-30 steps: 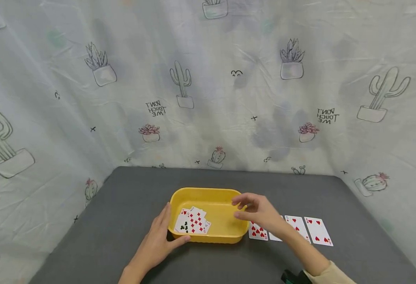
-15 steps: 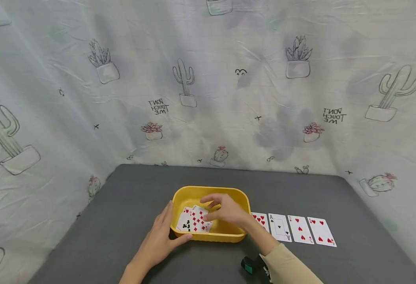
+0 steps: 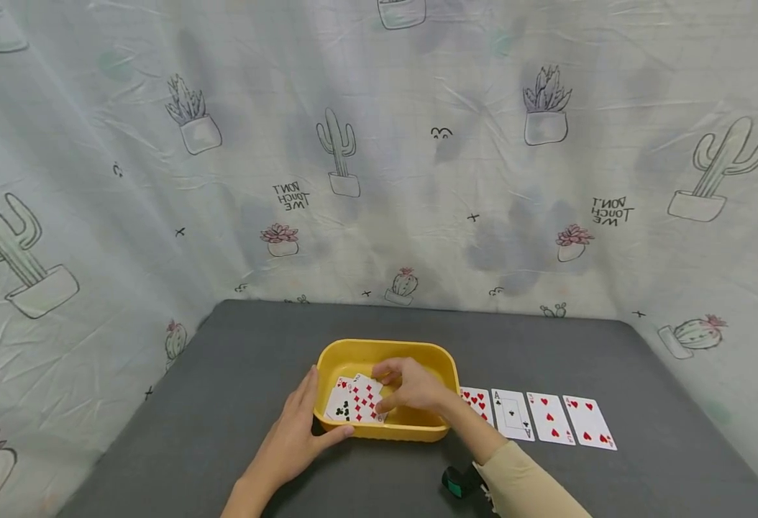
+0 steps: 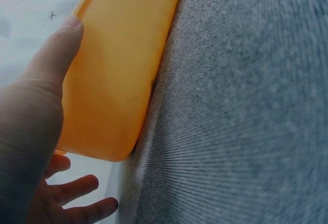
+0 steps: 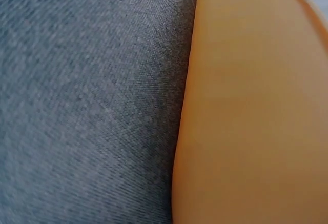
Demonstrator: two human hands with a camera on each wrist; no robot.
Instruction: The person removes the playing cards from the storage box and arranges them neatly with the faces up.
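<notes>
A yellow plastic tray (image 3: 385, 347) sits on the grey table (image 3: 224, 374) and holds a loose pile of playing cards (image 3: 355, 400), face up, in its left half. My left hand (image 3: 295, 439) rests against the tray's front left corner, fingers straight along the side wall and thumb on the front wall. In the left wrist view the thumb (image 4: 51, 55) lies flat on the tray's outer wall (image 4: 123, 65). My right hand (image 3: 411, 385) reaches into the tray, its curled fingers pinching the right edge of the card pile. The right wrist view shows only the tray wall (image 5: 251, 106) and the table (image 5: 87, 106).
A row of face-up cards lies right of the tray: a red card (image 3: 477, 403) partly under my forearm, the ace of clubs (image 3: 511, 415) and two hearts cards (image 3: 550, 419) (image 3: 589, 423). A cactus-print cloth (image 3: 379, 180) walls in the table.
My right hand moved left from beside the row of cards into the tray and came down on the card pile. The left hand stayed at the tray's corner.
</notes>
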